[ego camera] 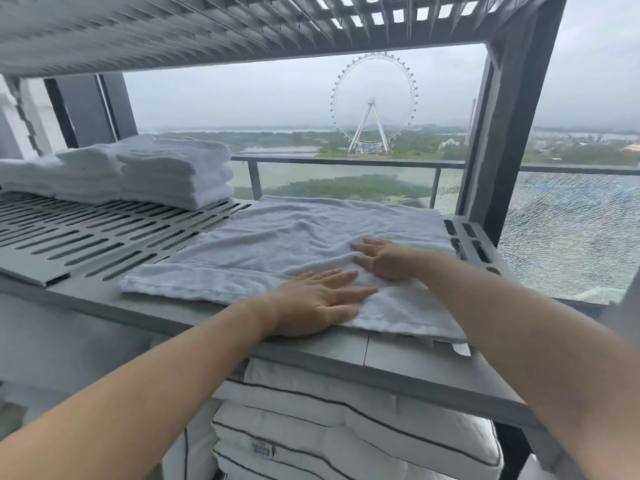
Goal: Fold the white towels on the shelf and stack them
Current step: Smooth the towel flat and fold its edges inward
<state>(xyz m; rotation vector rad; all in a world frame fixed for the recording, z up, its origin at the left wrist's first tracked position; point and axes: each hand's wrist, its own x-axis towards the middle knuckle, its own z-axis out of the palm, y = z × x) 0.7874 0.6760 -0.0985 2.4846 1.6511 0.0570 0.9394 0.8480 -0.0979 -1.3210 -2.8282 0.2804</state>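
A white towel [277,244] lies spread flat on the right part of the grey slotted shelf [86,233], its near hem along the shelf's front edge. My left hand [311,299] rests palm down on the towel's near edge, fingers apart and pointing right. My right hand [388,258] lies flat on the towel just beyond it, fingers pointing left. Neither hand grips the cloth. Stacks of folded white towels [173,171] stand at the back left of the same shelf.
Another slotted shelf [207,26] hangs close overhead. A grey upright post [512,126] bounds the shelf on the right. White pillows with dark piping [329,431] fill the shelf below. Behind the rack is a window with a railing and cracked glass at right.
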